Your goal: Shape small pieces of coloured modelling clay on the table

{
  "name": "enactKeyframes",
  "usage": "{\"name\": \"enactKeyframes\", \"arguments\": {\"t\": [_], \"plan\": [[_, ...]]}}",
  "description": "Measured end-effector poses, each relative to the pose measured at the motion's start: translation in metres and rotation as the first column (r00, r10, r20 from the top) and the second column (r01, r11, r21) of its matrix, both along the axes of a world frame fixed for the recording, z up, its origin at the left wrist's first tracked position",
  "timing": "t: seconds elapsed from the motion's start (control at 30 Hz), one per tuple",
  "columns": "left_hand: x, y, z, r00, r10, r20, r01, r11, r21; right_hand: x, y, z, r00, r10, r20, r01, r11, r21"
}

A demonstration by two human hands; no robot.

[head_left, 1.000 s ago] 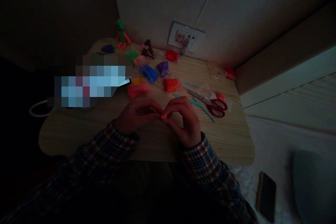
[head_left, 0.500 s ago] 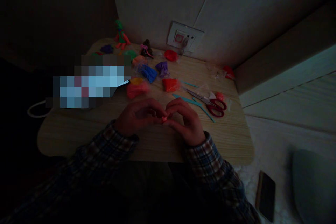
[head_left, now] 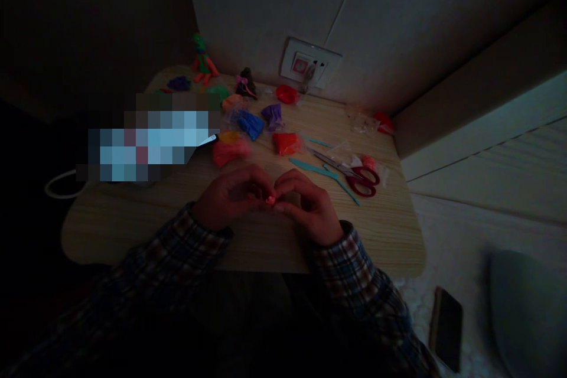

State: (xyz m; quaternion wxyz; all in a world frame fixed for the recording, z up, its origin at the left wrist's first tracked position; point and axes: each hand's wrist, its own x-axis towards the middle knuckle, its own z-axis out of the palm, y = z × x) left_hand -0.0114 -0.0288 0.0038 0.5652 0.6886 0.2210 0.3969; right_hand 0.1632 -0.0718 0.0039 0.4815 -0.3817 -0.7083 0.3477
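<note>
A small lump of pinkish-red modelling clay (head_left: 270,200) is pinched at the fingertips of both hands, above the front of the wooden table (head_left: 261,251). My left hand (head_left: 237,195) is closed on it from the left. From the right, the fingertips of my right hand (head_left: 310,204) press against the same lump. Beyond my left hand lies a bag of pink clay (head_left: 230,152). Past the right fingers are a bag of orange-red clay (head_left: 287,143), a turquoise plastic knife (head_left: 308,166) and scissors with dark red handles (head_left: 364,181).
Bags of blue clay (head_left: 250,124) and purple clay (head_left: 273,116) lie farther back. A green and orange clay figure (head_left: 202,62) stands at the back left, with a dark figure (head_left: 246,82) beside it. A blurred bright screen (head_left: 150,144) is at left. A phone (head_left: 446,329) lies right of the table.
Both hands stay together on the clay lump, which has shifted slightly left and shows a little more between the fingertips. The right fingers have moved slightly left.
</note>
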Motion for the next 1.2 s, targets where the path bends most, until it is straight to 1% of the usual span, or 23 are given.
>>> {"name": "enactKeyframes", "arguments": {"t": [0.17, 0.33, 0.4, 0.57, 0.63, 0.67, 0.7, 0.73, 0.8, 0.87, 0.9, 0.93, 0.97, 1.0, 1.03, 1.07, 1.13, 1.2], "plan": [[0.000, -0.001, -0.002, 1.000, 0.000, 0.010, 0.000, 1.000, 0.011, 0.000, -0.001, 0.003, 1.000, -0.001, 0.022, 0.002, 1.000, -0.031], [0.000, -0.002, -0.004, 1.000, 0.023, 0.017, -0.023, 1.000, -0.011, 0.002, -0.001, 0.008, 0.990, -0.055, 0.128, 0.057, 0.998, -0.013], [0.000, -0.003, -0.005, 0.999, 0.034, -0.006, -0.034, 0.999, -0.010, 0.003, -0.002, 0.010, 0.979, -0.074, 0.188, 0.076, 0.997, -0.003], [0.000, -0.003, -0.004, 0.990, 0.076, -0.122, -0.068, 0.995, 0.067, 0.002, -0.004, 0.012, 0.953, -0.099, 0.285, 0.101, 0.995, 0.008], [-0.001, -0.003, -0.004, 0.987, 0.094, -0.127, -0.086, 0.994, 0.069, 0.008, -0.004, 0.013, 0.938, -0.124, 0.324, 0.123, 0.992, 0.023], [-0.001, -0.003, -0.004, 0.987, 0.106, -0.121, -0.098, 0.993, 0.065, 0.014, -0.004, 0.014, 0.922, -0.157, 0.354, 0.154, 0.987, 0.038], [-0.001, -0.003, -0.005, 0.986, 0.122, -0.114, -0.116, 0.991, 0.062, 0.023, -0.004, 0.014, 0.896, -0.217, 0.388, 0.208, 0.976, 0.064], [-0.002, -0.003, -0.005, 0.984, 0.142, -0.108, -0.136, 0.989, 0.059, 0.033, -0.005, 0.014, 0.852, -0.307, 0.425, 0.290, 0.951, 0.105], [-0.002, -0.003, -0.007, 0.978, 0.182, -0.105, -0.177, 0.983, 0.055, 0.059, -0.006, 0.012, 0.703, -0.483, 0.523, 0.462, 0.868, 0.180], [-0.002, -0.003, -0.008, 0.974, 0.204, -0.101, -0.199, 0.978, 0.057, 0.086, -0.007, 0.008, 0.523, -0.561, 0.642, 0.563, 0.792, 0.234], [-0.002, -0.003, -0.009, 0.972, 0.212, -0.098, -0.208, 0.977, 0.054, 0.098, -0.008, 0.006, 0.430, -0.560, 0.708, 0.584, 0.771, 0.255], [-0.002, -0.003, -0.009, 0.971, 0.218, -0.096, -0.214, 0.975, 0.051, 0.108, -0.008, 0.003, 0.341, -0.533, 0.774, 0.587, 0.764, 0.268], [-0.002, -0.003, -0.010, 0.970, 0.224, -0.096, -0.220, 0.974, 0.050, 0.116, -0.008, 0.002, 0.280, -0.492, 0.824, 0.578, 0.772, 0.264], [-0.002, -0.003, -0.010, 0.968, 0.228, -0.103, -0.224, 0.973, 0.049, 0.122, -0.008, 0.000, 0.239, -0.462, 0.854, 0.572, 0.778, 0.261], [-0.002, -0.002, -0.010, 0.966, 0.235, -0.112, -0.230, 0.972, 0.051, 0.127, -0.007, 0.000, 0.217, -0.438, 0.873, 0.558, 0.789, 0.257], [-0.002, -0.002, -0.010, 0.963, 0.242, -0.120, -0.237, 0.970, 0.055, 0.131, -0.007, 0.000, 0.226, -0.408, 0.885, 0.543, 0.807, 0.233], [-0.003, -0.001, -0.010, 0.960, 0.249, -0.130, -0.243, 0.968, 0.058, 0.137, -0.004, 0.001, 0.300, -0.340, 0.891, 0.519, 0.842, 0.146], [-0.003, -0.001, -0.010, 0.959, 0.250, -0.135, -0.247, 0.968, 0.039, 0.141, -0.002, 0.001, 0.378, -0.290, 0.879, 0.510, 0.858, 0.064]]}}
